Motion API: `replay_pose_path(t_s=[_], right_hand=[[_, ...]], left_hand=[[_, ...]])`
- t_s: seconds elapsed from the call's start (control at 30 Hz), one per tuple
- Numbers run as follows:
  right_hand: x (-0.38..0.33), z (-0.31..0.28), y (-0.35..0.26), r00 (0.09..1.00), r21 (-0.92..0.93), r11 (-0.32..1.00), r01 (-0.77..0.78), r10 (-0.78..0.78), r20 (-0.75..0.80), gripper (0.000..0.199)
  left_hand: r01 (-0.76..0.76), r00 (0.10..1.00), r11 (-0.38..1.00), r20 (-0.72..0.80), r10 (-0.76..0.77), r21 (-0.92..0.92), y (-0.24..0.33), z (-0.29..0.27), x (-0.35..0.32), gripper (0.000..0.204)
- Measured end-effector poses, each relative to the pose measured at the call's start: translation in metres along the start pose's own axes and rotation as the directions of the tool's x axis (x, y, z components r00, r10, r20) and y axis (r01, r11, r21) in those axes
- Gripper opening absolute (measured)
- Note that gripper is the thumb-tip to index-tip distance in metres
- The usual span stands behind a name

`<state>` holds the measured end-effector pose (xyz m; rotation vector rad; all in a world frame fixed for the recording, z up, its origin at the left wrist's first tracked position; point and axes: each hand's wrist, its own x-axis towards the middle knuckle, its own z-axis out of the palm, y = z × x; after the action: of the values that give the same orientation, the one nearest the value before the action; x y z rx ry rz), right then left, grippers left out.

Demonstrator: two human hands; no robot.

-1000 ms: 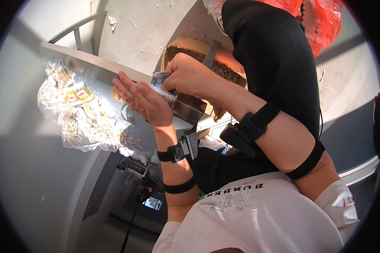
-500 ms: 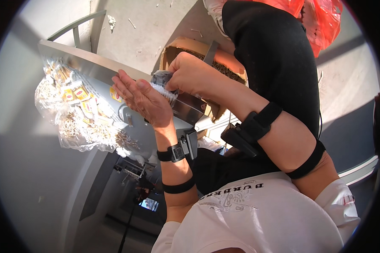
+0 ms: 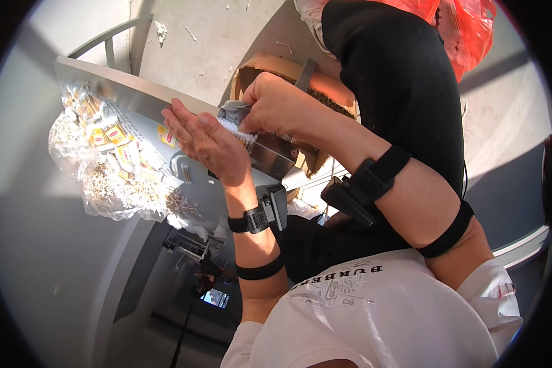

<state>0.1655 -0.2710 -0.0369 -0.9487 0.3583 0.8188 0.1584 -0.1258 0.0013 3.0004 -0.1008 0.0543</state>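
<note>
Clear bag of yellow sachets, cardboard box.

The metal table is the landmark. On it, toward its left end, lies a plastic bag of small packets. At its right end, the 2 hands meet: left hand beside right hand, a small bundle between them. Beyond the table's right end sits a cardboard box.
</note>
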Motion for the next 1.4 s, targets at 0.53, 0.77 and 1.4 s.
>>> replay_pose_path(t_s=[0.53,0.77,1.4], right_hand=[[-0.002,0.000,-0.005,0.998,-0.063,0.998,0.011,-0.016,-0.064,0.012],[-0.004,0.001,0.002,0.999,0.033,0.999,-0.013,0.014,-0.038,0.010],[-0.017,0.000,0.003,0.999,0.058,0.997,0.041,-0.041,-0.007,0.014]], left_hand=[[0.040,0.999,0.988,0.015,-0.043,0.152,0.003,-0.002,0.000,0.058],[0.049,0.999,0.993,-0.006,-0.048,0.104,0.000,-0.002,0.001,0.060],[0.001,0.902,0.354,-0.152,-0.404,-0.935,0.001,-0.007,-0.036,0.075]])
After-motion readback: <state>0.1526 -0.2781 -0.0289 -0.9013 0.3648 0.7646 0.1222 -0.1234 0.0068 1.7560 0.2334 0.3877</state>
